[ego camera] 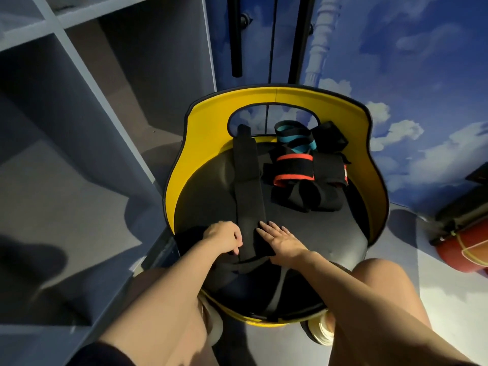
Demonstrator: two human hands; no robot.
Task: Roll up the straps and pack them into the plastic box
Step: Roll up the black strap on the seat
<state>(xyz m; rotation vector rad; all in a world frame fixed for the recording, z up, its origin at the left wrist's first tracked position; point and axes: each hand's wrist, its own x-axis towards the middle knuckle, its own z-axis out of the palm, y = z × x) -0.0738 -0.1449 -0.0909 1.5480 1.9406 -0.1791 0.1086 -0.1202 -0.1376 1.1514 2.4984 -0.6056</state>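
The left hand [224, 237] sits at the left edge of a long black strap [248, 196], its fingers curled and pinching the strap's near end. The right hand [281, 237] lies flat on the right edge of the same strap, fingers straight and slightly spread, pressing it down. Both forearms reach in from the bottom of the view, with bare knees either side.

The strap lies unrolled, running from the hands up over the black seat [330, 228] of a yellow-backed chair [208, 133] toward the oval cutout in the backrest. Behind and right of it is a pile of straps [306, 175]: one teal-edged band [293, 140], one with red edges [294, 167], and several black ones, perhaps three, though they overlap too much to count surely.

Grey shelving [79, 101] stands to the left, a sky-painted wall [409, 88] behind, and a red cylinder [464, 252] lies on the floor at right.
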